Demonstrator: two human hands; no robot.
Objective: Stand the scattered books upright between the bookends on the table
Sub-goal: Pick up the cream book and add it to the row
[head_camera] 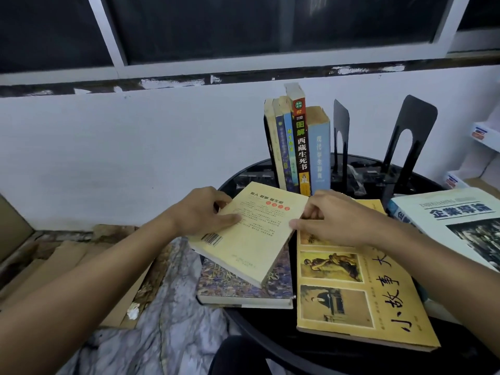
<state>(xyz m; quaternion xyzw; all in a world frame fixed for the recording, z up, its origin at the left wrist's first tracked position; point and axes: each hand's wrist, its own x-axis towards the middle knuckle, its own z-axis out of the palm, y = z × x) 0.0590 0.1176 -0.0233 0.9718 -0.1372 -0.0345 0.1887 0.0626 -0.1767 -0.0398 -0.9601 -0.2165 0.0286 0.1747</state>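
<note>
Now, far left of L hand (pixel 201 212): flattened cardboard (pixel 54 266) on floor, then marbled grey sheet (pixel 167 307) below the forearm.

L hand: curled on left edge of pale yellow book (pixel 251 234), thumb flat on back cover, fingers tucked underneath. Yellow book tilted btwn both hands, barcode corner near L wrist, overlapping a dark patterned book (pixel 243 290) lying flat below it. Touching or lifted clear: can't tell. Both over near-left part of round black table (pixel 270 328).

R hand (pixel 332 219): pinching right edge of same yellow book, thumb on the edge, fingers curled over.

Just beyond the hands, btwn them & the wall: row of standing books (pixel 297 147), five spines upright, packed together.

Right of that row, beyond R hand: thin black bookend (pixel 341 136), a gap away from last spine. Second black bookend (pixel 411 142) further right, well apart.

Under R wrist & toward the body: large yellow picture book (pixel 359 293), flat, cover up.

Right of R forearm: thick white book (pixel 454 223), flat, partly out of frame.
</note>
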